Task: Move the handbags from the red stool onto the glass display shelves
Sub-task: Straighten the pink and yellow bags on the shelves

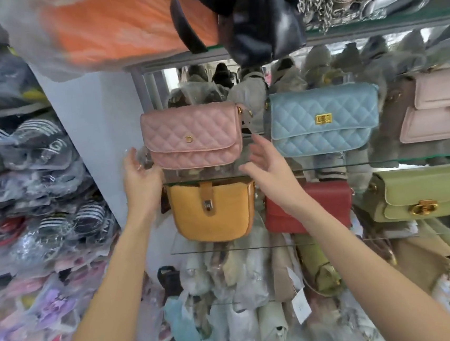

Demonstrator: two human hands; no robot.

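A pink quilted handbag (pixel 191 135) stands upright on a glass shelf (pixel 328 166) at the left end. My left hand (pixel 140 175) is raised at the bag's lower left corner, fingers apart, close to clear plastic wrap. My right hand (pixel 268 163) hovers at the bag's lower right, fingers spread, not gripping it. A blue quilted handbag (pixel 323 119) stands to its right. On the lower glass shelf (pixel 239 247) sit a yellow handbag (pixel 213 212), a red handbag (pixel 329 205) and a green handbag (pixel 418 193). The red stool is out of view.
A pale pink bag (pixel 437 106) sits at the right end of the upper shelf. A black bag (pixel 258 16) hangs from above. Packaged goods in plastic (pixel 36 188) fill racks on the left. Wrapped bags (pixel 244 292) are piled below the shelves.
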